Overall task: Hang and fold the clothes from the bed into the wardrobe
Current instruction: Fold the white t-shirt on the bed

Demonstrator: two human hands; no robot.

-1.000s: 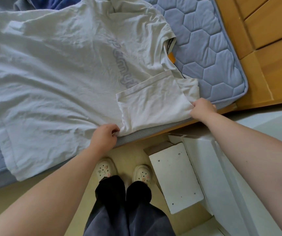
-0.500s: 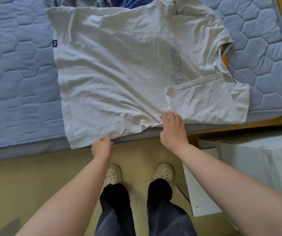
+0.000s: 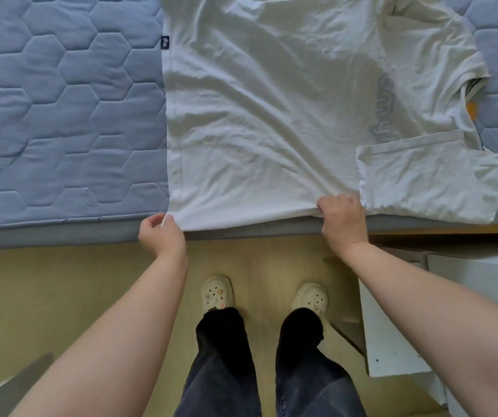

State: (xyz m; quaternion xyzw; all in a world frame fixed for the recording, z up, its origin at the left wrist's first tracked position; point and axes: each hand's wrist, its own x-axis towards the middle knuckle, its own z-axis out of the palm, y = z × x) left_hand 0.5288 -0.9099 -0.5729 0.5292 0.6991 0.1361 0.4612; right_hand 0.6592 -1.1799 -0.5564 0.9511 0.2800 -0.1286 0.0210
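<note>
A white T-shirt lies spread flat on the blue quilted mattress, its hem to the left and collar to the right. One short sleeve is folded over onto the body near the bed's front edge. My left hand pinches the shirt's near hem corner at the mattress edge. Further right along that same near side edge, my right hand grips the cloth just left of the folded sleeve. No wardrobe is in view.
I stand close to the bed on a yellowish floor, my feet in cream clogs. White flat boards and a white box stand on the floor at my right. The wooden bed frame shows under the mattress at right.
My view has swung left along the bed. My right hand left the sleeve and moved left to the shirt's side edge; my left hand slid left to the hem corner.
</note>
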